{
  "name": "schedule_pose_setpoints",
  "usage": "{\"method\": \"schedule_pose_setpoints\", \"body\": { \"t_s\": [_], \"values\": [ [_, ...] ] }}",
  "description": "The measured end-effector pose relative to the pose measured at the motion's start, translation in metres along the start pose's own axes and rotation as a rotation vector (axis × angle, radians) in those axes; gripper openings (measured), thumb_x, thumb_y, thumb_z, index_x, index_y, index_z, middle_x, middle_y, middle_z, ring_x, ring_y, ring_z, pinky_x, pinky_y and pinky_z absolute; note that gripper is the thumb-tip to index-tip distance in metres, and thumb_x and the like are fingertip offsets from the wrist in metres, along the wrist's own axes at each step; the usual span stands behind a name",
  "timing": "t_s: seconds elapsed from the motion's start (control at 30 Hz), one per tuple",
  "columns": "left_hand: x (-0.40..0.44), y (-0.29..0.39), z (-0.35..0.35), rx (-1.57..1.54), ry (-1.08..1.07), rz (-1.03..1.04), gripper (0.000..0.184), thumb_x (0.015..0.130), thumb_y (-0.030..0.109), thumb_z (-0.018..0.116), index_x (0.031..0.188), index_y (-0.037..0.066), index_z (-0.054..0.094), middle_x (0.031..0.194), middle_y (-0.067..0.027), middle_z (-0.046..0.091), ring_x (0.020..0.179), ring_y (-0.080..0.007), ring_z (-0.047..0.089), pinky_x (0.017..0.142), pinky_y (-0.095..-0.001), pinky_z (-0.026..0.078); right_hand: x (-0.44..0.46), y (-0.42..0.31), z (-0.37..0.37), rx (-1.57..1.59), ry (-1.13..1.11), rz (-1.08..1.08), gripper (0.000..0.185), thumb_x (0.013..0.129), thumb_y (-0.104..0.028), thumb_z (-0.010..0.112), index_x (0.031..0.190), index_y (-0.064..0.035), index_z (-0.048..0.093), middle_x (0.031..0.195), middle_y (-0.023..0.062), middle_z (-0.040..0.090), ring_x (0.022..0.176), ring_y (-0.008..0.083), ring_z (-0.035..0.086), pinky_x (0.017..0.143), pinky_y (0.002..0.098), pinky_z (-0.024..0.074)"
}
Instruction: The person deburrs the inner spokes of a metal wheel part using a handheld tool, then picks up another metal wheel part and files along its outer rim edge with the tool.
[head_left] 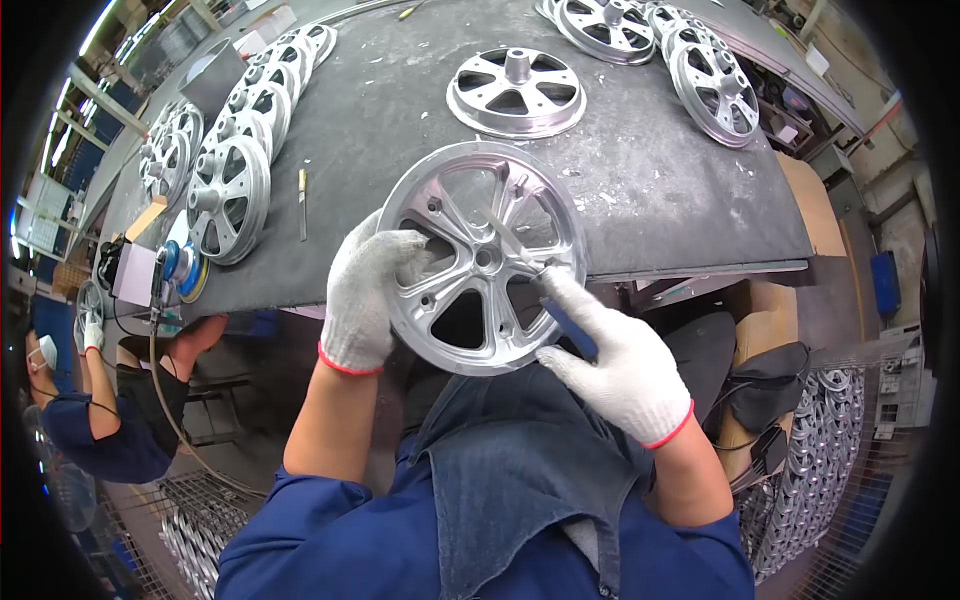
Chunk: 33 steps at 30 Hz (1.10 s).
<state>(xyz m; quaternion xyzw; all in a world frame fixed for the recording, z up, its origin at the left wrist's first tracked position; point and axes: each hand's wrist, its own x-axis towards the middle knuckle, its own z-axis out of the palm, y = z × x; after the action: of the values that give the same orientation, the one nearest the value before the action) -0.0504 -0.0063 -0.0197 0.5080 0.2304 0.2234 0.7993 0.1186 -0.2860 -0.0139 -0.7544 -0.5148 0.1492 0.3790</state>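
Observation:
A silver spoked metal wheel (pixel 485 340) is held up over the front edge of the dark table, its face towards me. My left hand (pixel 368 290), in a white knit glove with a red cuff, grips its left rim, fingers curled over into an opening. In my gloved right hand (pixel 620 370) is a tool with a blue handle (pixel 570 328). Its thin metal blade (pixel 512 243) lies across the spokes near the hub, and my index finger stretches along the tool. Whether the blade touches the metal is hard to tell.
Another wheel (pixel 516 95) lies on the table (pixel 400 110) beyond. Rows of wheels (pixel 230 200) stand left, more (pixel 712 90) at right. A thin tool (pixel 303 205) and a blue round device (pixel 183 268) lie left. A co-worker (pixel 110 430) sits far left. Wire cages of parts (pixel 820 470) flank me.

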Motion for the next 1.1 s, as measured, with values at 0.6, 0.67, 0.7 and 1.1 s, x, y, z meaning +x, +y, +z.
{"method": "schedule_pose_setpoints", "body": {
  "t_s": [0.6, 0.67, 0.7, 1.1],
  "values": [
    [-0.019, -0.079, 0.072, -0.180, 0.338, 0.473, 0.056, 0.103, 0.004, 0.067, 0.157, -0.005, 0.056, 0.138, -0.0193, 0.073, 0.119, -0.0257, 0.076, 0.102, -0.0410, 0.063, 0.008, -0.039, -0.020, 0.587, -0.271, 0.442, 0.087, 0.103, -0.024, 0.085, 0.180, -0.0128, 0.047, 0.152, 0.0164, 0.078, 0.104, 0.0177, 0.081, 0.092, 0.0329, 0.0648],
    [-0.027, -0.077, 0.064, -0.246, 0.265, 0.396, 0.058, 0.104, 0.003, 0.068, 0.159, -0.005, 0.051, 0.145, -0.0230, 0.071, 0.119, -0.0308, 0.079, 0.101, -0.0471, 0.068, 0.000, -0.017, -0.006, 0.477, -0.119, 0.253, 0.088, 0.102, -0.022, 0.086, 0.180, -0.0106, 0.047, 0.154, 0.0180, 0.076, 0.116, 0.0211, 0.081, 0.100, 0.0348, 0.0635],
    [-0.019, -0.070, 0.046, -0.332, 0.136, 0.336, 0.056, 0.109, 0.007, 0.066, 0.160, -0.004, 0.047, 0.146, -0.0253, 0.069, 0.119, -0.0361, 0.081, 0.101, -0.0515, 0.070, -0.001, -0.008, -0.003, 0.367, 0.035, 0.069, 0.089, 0.101, -0.020, 0.087, 0.179, -0.0084, 0.047, 0.157, 0.0196, 0.075, 0.129, 0.0244, 0.080, 0.109, 0.0367, 0.0623],
    [-0.027, -0.037, 0.046, -0.132, 0.218, 0.133, 0.037, 0.120, 0.020, 0.055, 0.147, -0.005, 0.058, 0.139, -0.0245, 0.072, 0.115, -0.0344, 0.081, 0.089, -0.0485, 0.075, -0.006, -0.023, 0.046, 0.161, 0.083, 0.027, 0.085, 0.111, -0.026, 0.073, 0.186, -0.0251, 0.033, 0.095, 0.0234, 0.076, 0.073, 0.0388, 0.078, 0.067, 0.0474, 0.0632]
  ]
}}
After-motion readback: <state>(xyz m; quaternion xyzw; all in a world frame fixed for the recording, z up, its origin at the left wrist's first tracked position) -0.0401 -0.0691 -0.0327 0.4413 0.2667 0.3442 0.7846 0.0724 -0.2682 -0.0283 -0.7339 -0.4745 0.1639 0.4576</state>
